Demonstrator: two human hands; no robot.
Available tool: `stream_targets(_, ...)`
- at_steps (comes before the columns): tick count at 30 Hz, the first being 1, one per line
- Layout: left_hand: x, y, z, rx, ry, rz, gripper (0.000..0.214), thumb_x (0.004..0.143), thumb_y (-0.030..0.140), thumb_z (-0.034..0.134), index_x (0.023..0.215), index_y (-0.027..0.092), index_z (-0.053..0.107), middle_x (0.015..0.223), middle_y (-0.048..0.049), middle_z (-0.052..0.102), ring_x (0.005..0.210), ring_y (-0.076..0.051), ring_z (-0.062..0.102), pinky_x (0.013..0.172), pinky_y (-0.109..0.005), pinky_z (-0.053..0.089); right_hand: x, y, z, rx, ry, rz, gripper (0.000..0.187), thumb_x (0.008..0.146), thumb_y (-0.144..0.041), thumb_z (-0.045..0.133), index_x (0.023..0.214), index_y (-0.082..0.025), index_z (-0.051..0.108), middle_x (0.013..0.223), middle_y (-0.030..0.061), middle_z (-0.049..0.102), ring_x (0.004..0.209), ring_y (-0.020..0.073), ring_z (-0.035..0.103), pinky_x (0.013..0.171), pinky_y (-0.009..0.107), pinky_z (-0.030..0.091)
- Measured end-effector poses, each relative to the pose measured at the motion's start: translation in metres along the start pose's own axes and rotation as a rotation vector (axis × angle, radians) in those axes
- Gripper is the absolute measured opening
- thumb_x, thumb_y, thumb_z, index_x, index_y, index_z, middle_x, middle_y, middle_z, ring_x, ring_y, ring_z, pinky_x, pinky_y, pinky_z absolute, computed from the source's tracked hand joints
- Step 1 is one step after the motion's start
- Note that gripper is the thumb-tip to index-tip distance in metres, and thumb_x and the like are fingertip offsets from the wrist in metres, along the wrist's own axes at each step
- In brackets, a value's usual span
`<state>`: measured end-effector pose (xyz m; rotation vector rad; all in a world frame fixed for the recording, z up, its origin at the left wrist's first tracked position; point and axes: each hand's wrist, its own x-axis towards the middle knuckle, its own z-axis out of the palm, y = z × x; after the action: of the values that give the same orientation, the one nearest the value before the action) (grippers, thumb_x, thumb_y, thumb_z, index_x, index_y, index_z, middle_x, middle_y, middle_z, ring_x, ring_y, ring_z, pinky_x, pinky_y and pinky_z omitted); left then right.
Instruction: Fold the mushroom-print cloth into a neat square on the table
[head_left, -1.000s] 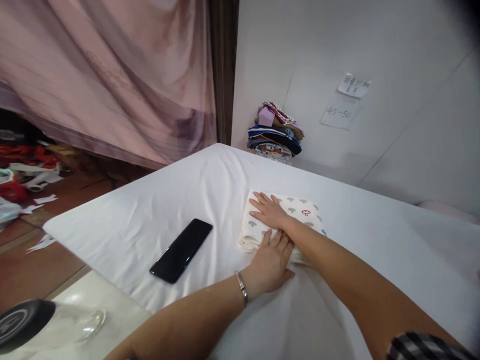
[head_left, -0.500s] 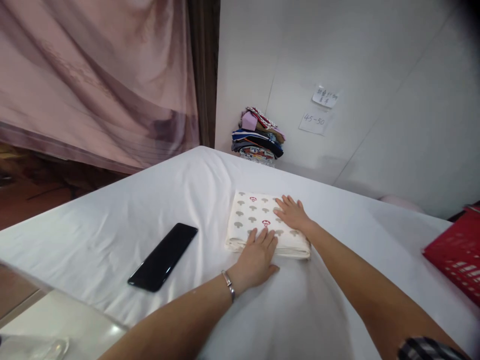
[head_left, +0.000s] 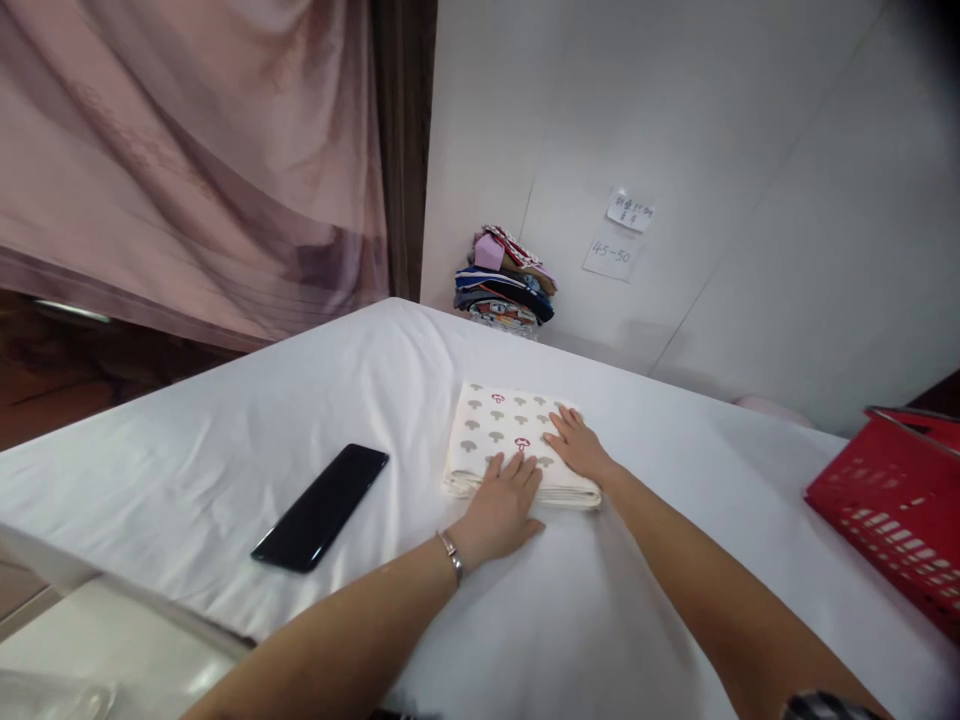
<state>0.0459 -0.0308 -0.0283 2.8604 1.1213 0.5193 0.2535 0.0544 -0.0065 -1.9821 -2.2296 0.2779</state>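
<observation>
A folded white cloth (head_left: 487,425), printed with grey and red mushrooms, lies flat on the white-covered table (head_left: 330,385). Its layered edges show along the front. My left hand (head_left: 501,510), with a silver bracelet at the wrist, rests its outstretched fingers on the cloth's front part. On the right side of the cloth lies my right hand (head_left: 579,443), palm down with fingers spread. Both hands press on the fabric without grasping it. A black phone (head_left: 322,507) lies to the left of the cloth.
A red plastic basket (head_left: 885,500) stands at the right side. Beyond the far table edge is a stack of folded clothes (head_left: 504,285) against the grey wall (head_left: 720,180), which bears paper labels (head_left: 613,250). A pink curtain (head_left: 195,150) hangs at the back left.
The view has shifted slightly, bringing more of the red basket into sight. My right hand has slid a little toward me on the cloth; my left hand stays nearly the same.
</observation>
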Motion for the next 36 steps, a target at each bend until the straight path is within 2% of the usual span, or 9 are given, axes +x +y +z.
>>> stream_targets(5, 0.000, 0.000, -0.001, -0.015, -0.004, -0.007, 0.067, 0.079, 0.051, 0.051, 0.134, 0.016, 0.034, 0.143, -0.0113, 0.033, 0.133, -0.029, 0.022, 0.109, -0.048, 0.013, -0.006, 0.006, -0.001, 0.318, 0.156, 0.084, 0.061, 0.082, -0.050, 0.046, 0.135, -0.021, 0.039, 0.148, 0.0044, 0.021, 0.137, 0.0242, 0.008, 0.111, 0.042, 0.012)
stream_targets(7, 0.000, 0.000, -0.001, -0.023, 0.000, -0.001, 0.068, 0.079, 0.051, 0.052, 0.134, 0.016, 0.033, 0.142, -0.0115, 0.034, 0.133, -0.029, 0.023, 0.108, -0.048, 0.013, -0.015, 0.011, -0.001, 0.492, 0.234, 0.170, 0.064, 0.082, -0.052, 0.044, 0.137, -0.022, 0.035, 0.146, 0.0045, 0.027, 0.135, 0.0244, 0.019, 0.110, 0.041, 0.019)
stream_targets(11, 0.000, 0.002, -0.005, -0.043, 0.007, -0.007, 0.071, 0.079, 0.056, 0.050, 0.134, 0.016, 0.033, 0.142, -0.0121, 0.034, 0.133, -0.029, 0.023, 0.108, -0.048, 0.013, -0.040, 0.020, 0.007, 0.852, 0.230, 0.346, 0.075, 0.074, -0.051, 0.057, 0.139, -0.026, 0.031, 0.140, 0.0037, 0.039, 0.123, 0.0236, 0.042, 0.101, 0.035, 0.036)
stream_targets(14, 0.000, 0.004, -0.012, -0.094, 0.030, -0.015, 0.068, 0.080, 0.058, 0.048, 0.133, 0.017, 0.036, 0.139, -0.0106, 0.040, 0.131, -0.028, 0.026, 0.108, -0.045, 0.016, -0.056, 0.022, 0.015, 0.901, 0.252, 0.399, 0.079, 0.069, -0.047, 0.064, 0.138, -0.023, 0.034, 0.140, 0.0052, 0.038, 0.124, 0.0237, 0.041, 0.101, 0.032, 0.036)
stream_targets(17, -0.002, 0.001, -0.023, -0.173, 0.074, -0.052, 0.056, 0.084, 0.053, 0.043, 0.129, 0.019, 0.042, 0.122, -0.0085, 0.056, 0.118, -0.024, 0.045, 0.101, -0.039, 0.031, -0.064, 0.021, 0.021, 0.920, 0.288, 0.420, 0.079, 0.067, -0.047, 0.065, 0.136, -0.023, 0.037, 0.140, 0.0052, 0.039, 0.124, 0.0233, 0.041, 0.101, 0.032, 0.035)
stream_targets(21, -0.005, -0.017, -0.040, -0.206, 0.171, -0.325, 0.040, 0.090, 0.046, 0.034, 0.113, 0.023, 0.057, 0.097, -0.0055, 0.066, 0.091, -0.021, 0.060, 0.080, -0.032, 0.043, -0.070, 0.019, 0.024, 0.977, 0.306, 0.435, 0.080, 0.066, -0.047, 0.067, 0.136, -0.023, 0.038, 0.140, 0.0054, 0.039, 0.124, 0.0233, 0.041, 0.099, 0.031, 0.037)
stream_targets(25, -0.010, -0.047, -0.049, -0.177, 0.322, -0.664, 0.035, 0.089, 0.041, 0.038, 0.112, 0.023, 0.057, 0.105, -0.0050, 0.064, 0.095, -0.020, 0.059, 0.081, -0.030, 0.042, -0.081, 0.016, 0.016, 1.074, 0.261, 0.418, 0.084, 0.066, -0.044, 0.069, 0.139, -0.021, 0.033, 0.140, 0.0081, 0.038, 0.121, 0.0236, 0.045, 0.095, 0.030, 0.041)
stream_targets(29, -0.012, -0.065, -0.045, -0.273, 0.196, -0.855, 0.052, 0.081, 0.053, 0.046, 0.121, 0.020, 0.050, 0.116, -0.0080, 0.060, 0.101, -0.023, 0.057, 0.082, -0.030, 0.042, -0.091, 0.017, 0.003, 1.135, 0.210, 0.440, 0.087, 0.066, -0.043, 0.070, 0.140, -0.022, 0.029, 0.135, 0.0108, 0.044, 0.112, 0.0249, 0.053, 0.084, 0.030, 0.048)
stream_targets(36, -0.011, -0.070, -0.042, -0.320, 0.098, -0.951, 0.065, 0.075, 0.060, 0.048, 0.125, 0.017, 0.047, 0.112, -0.0123, 0.061, 0.102, -0.027, 0.057, 0.081, -0.033, 0.042, -0.095, 0.015, 0.001, 1.247, 0.071, 0.439, 0.094, 0.068, -0.048, 0.069, 0.143, -0.023, 0.019, 0.108, 0.0099, 0.063, 0.090, 0.0235, 0.063, 0.069, 0.030, 0.051)
